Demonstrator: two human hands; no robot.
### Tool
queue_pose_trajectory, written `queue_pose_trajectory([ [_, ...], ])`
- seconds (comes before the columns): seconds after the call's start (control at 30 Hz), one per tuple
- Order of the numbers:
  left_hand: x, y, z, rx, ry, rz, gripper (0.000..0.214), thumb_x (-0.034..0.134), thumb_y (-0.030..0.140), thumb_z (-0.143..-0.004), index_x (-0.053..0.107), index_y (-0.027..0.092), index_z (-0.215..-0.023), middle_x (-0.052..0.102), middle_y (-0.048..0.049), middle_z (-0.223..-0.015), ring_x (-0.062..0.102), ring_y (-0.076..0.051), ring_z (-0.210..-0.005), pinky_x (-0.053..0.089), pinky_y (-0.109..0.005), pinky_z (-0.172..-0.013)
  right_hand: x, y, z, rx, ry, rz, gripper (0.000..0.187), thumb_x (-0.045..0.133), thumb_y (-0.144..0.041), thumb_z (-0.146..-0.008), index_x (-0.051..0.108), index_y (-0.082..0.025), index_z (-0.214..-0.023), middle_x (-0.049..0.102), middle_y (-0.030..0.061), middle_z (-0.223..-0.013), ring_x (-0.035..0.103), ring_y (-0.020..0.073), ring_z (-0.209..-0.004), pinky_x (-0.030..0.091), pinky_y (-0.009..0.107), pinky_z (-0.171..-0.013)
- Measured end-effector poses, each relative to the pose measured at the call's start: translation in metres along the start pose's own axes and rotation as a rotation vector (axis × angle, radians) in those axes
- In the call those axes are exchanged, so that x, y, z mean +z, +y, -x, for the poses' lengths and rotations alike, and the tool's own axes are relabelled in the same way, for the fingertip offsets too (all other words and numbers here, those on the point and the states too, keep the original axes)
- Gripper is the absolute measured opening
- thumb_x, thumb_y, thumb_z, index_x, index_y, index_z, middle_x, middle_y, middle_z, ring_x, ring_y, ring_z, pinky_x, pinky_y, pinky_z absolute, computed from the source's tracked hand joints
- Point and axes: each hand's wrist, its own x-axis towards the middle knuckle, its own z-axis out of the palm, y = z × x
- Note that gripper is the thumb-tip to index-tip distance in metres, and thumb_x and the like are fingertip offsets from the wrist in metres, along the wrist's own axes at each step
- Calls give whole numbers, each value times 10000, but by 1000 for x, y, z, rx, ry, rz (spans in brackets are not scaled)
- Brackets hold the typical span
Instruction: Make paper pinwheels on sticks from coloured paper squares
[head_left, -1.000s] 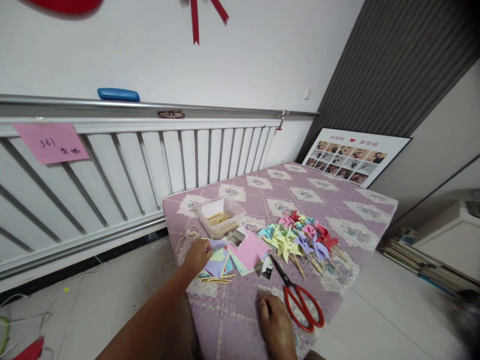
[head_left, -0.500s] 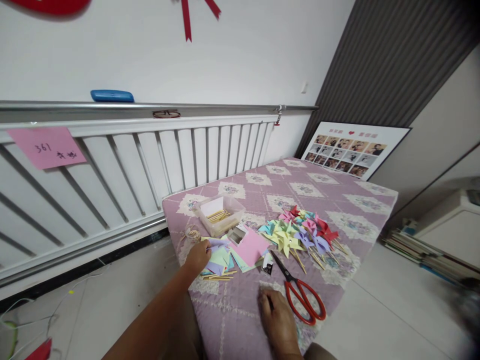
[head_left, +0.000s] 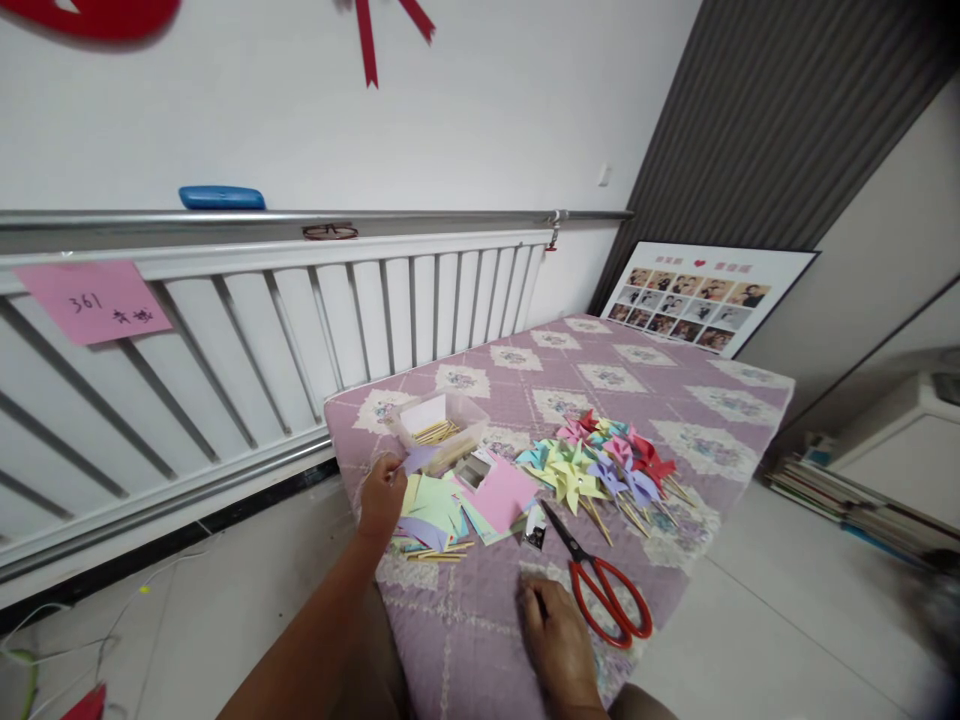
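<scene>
My left hand [head_left: 383,492] pinches a small piece of purple paper [head_left: 419,459], held up above the paper pile and in front of the clear plastic box [head_left: 476,412] of wooden sticks [head_left: 435,433]. Below it lie loose sheets of coloured paper [head_left: 433,500], with more thin sticks [head_left: 442,553] at their near edge. A larger pink sheet [head_left: 504,492] is beside them. My right hand [head_left: 559,635] rests on the patterned cover with its fingers curled; whether anything is under them is hidden. Just right of it lie scissors with red handles [head_left: 611,600].
Several paper pinwheels [head_left: 600,465] on sticks lie behind the scissors. A small black-and-white packet [head_left: 534,528] is near the blade tips. The purple quilted cover [head_left: 480,640] meets a white radiator [head_left: 405,310] on the left. A photo board [head_left: 697,297] leans at the far end.
My left hand has lifted the purple paper off the pile, moving up and slightly left. My right hand has stayed in place.
</scene>
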Motion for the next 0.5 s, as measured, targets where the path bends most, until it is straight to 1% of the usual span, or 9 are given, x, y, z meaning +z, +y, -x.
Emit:
queue_pose_trajectory([
  [0.1,-5,12,17,-81,19,191,128,505,310,-760,542,194,-799,614,-1,-749,584,-160,-746,444,-263,-675,-1,-1,0,9,-3,-27,221,455,-326,-874,620,-184,-834,656,94,-813,608,242,-788,474,378,-751],
  [0.17,-6,19,35,-153,-2,321,164,480,355,-771,513,196,-785,604,10,-706,583,-143,-676,443,-243,-597,-2,-2,0,27,1,-60,218,474,-337,-861,624,-186,-815,655,94,-802,604,248,-780,467,389,-749],
  [0.2,-6,22,45,-188,-20,381,173,471,370,-770,499,199,-786,613,9,-717,591,-139,-671,448,-239,-584,-3,-3,-1,37,6,-80,217,483,-343,-854,625,-189,-801,654,94,-793,601,251,-772,464,392,-745],
  [0.37,-4,34,102,-370,-132,583,244,493,410,-743,486,223,-899,670,-35,-918,650,-158,-773,508,-274,-633,-5,-8,-1,73,29,-157,239,496,-380,-836,639,-196,-780,660,99,-787,594,255,-771,455,394,-753],
  [0.43,-4,39,122,-477,-203,664,251,493,399,-756,482,242,-951,667,-56,-1028,656,-174,-855,519,-295,-684,-5,-9,-1,94,32,-196,252,507,-396,-826,649,-191,-793,665,102,-805,595,255,-788,452,397,-776],
  [0.5,-6,42,139,-550,-264,713,250,486,381,-768,483,258,-986,653,-62,-1106,646,-190,-926,518,-312,-723,-5,-8,0,128,33,-250,269,523,-412,-812,660,-182,-830,673,103,-836,599,255,-818,449,397,-806],
])
